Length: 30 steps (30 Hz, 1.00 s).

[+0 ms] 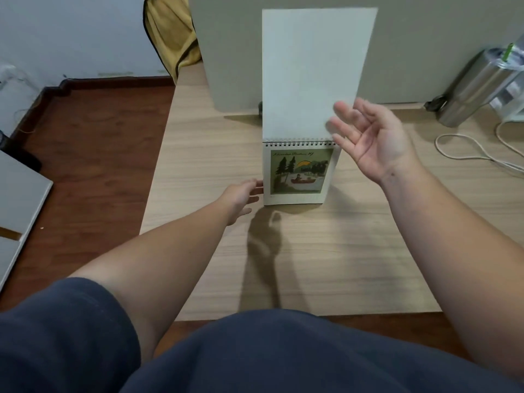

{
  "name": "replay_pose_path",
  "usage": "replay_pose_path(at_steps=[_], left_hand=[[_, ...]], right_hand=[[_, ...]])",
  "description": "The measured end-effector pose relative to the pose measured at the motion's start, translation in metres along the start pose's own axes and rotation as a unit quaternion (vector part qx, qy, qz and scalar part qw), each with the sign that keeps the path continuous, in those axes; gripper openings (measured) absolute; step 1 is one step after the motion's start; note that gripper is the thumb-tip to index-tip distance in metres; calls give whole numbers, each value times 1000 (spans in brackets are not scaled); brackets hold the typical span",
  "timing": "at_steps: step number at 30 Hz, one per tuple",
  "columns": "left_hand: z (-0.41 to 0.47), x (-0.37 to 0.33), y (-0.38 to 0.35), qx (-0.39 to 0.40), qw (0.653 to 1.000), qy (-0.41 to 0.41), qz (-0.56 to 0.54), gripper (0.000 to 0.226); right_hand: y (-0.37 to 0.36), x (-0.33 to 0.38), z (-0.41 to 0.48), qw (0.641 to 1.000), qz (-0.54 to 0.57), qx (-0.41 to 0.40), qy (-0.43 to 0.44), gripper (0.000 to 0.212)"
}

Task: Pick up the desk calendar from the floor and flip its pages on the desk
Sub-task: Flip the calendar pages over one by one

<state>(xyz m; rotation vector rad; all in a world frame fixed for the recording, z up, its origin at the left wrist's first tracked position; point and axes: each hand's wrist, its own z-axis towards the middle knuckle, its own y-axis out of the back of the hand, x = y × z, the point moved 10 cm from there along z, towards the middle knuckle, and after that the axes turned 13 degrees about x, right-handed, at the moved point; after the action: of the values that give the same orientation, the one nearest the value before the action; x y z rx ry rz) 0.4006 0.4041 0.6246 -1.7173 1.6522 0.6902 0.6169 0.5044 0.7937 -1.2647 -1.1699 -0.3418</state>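
Observation:
The spiral-bound desk calendar stands upright on the wooden desk, near its middle. Its front page shows a picture of pine trees, a sun and a red canoe. One blank page is raised straight up above the spiral. My left hand rests at the calendar's lower left edge, fingertips touching it. My right hand hovers at the right side of the raised page, palm up, fingers spread, fingertips against the page's lower right corner.
A grey panel stands behind the calendar. A steel tumbler and a white cable lie at the desk's right back. Left of the desk is the dark wooden floor with a grey board. A yellow cloth hangs at the back.

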Motion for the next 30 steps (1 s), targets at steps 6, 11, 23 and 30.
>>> replay_pose_path(at_steps=[6, 11, 23, 30], left_hand=[[3, 5, 3, 3, 1000, 2, -7, 34], [6, 2, 3, 1, 1000, -1, -5, 36], [15, -21, -6, -24, 999, -19, -22, 36], [15, -26, -7, -30, 999, -26, 24, 33]], right_hand=[[13, -22, 12, 993, -100, -3, -65, 44], [22, -23, 9, 983, -174, -15, -50, 30], [85, -82, -23, 924, -354, -116, -86, 16], [74, -119, -15, 867, -441, -2, -233, 73]])
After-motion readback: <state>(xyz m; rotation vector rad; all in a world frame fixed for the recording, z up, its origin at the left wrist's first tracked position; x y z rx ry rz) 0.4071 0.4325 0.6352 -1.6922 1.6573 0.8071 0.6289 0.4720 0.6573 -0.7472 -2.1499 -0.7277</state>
